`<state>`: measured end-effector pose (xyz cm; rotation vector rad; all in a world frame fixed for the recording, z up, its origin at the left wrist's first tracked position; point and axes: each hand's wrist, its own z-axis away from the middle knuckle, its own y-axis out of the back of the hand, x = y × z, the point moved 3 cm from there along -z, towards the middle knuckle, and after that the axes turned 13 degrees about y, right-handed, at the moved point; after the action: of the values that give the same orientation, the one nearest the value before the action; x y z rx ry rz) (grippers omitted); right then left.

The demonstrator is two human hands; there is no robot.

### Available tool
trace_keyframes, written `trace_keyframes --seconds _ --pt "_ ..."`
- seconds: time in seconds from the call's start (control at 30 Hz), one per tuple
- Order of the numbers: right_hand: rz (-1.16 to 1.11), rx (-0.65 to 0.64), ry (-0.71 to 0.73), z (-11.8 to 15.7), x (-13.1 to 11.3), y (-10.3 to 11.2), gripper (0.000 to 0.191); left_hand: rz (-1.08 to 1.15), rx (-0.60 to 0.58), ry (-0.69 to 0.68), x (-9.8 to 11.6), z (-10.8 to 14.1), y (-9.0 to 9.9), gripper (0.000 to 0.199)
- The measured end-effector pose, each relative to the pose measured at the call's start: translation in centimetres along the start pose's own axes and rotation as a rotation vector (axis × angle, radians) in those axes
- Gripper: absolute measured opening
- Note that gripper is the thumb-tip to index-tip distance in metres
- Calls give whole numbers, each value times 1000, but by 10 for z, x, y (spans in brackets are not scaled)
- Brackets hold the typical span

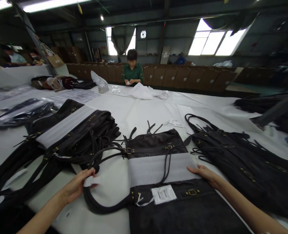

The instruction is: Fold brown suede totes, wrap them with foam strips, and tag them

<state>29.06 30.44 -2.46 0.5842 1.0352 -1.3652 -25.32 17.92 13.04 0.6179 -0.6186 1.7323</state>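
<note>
Clasping the black bag handle [102, 208] left of the crosswise foam sheet [146, 172], your left hand [79, 183] is farther off, while your right hand [204, 172] touches the sheet's right end, grip unclear.

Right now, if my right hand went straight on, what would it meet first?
Probably the white wrap across the middle bag: your right hand seems at its edge, though depth is unclear.
</note>
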Motion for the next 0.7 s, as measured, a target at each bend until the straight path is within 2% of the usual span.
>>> trace_keyframes --seconds 0.1,0.2,0.33,0.47,0.57,0.7 --pt "19 46 25 3 4 1 57 180 -57 -107 5 2 -15 28" --pt "-15 38 57 8 4 -4 55 242 -135 -183 24 7 -34 30" --pt "-109 21 116 17 -2 -13 48 150 -121 -265 58 22 -58 22" --pt "-135 24 152 31 -19 -18 47 48 -132 -355 92 51 -78 19" --pt "-153 38 159 46 -42 -24 45 21 -163 -404 119 77 -81 20" --pt "-104 81 228 68 -94 -44 40 24 -218 -517 164 111 -58 22"
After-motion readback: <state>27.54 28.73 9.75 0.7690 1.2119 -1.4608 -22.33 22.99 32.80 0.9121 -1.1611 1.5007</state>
